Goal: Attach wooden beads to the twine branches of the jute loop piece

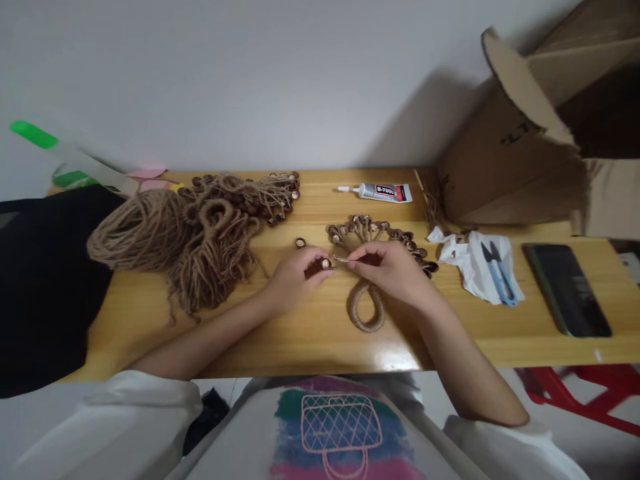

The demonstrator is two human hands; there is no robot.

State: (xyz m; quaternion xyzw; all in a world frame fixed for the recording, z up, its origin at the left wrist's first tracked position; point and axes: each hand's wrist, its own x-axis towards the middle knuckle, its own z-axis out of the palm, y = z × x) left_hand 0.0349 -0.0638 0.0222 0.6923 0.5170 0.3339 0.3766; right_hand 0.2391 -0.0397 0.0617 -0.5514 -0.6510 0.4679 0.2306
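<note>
Apparently well along: a cap and a cord end, held just apart above the table [300, 340].
Head view. As seen from the room, the left hand [295, 277] pinches a small brown cap [326, 264]; the right hand [395, 267] pinches the cord end [341, 259] beside it, seemingly not yet joined. The fan of capped ends [367, 225] beyond the right hand looks finished; a loose cap [300, 242] suggests more is left. A corded loop [367, 327] lies nearer the body, with open wood between it and the front edge. The cord pile [205, 280] bounds the left, scissors [499, 277] the right, a glue tube [385, 193] the back.
</note>
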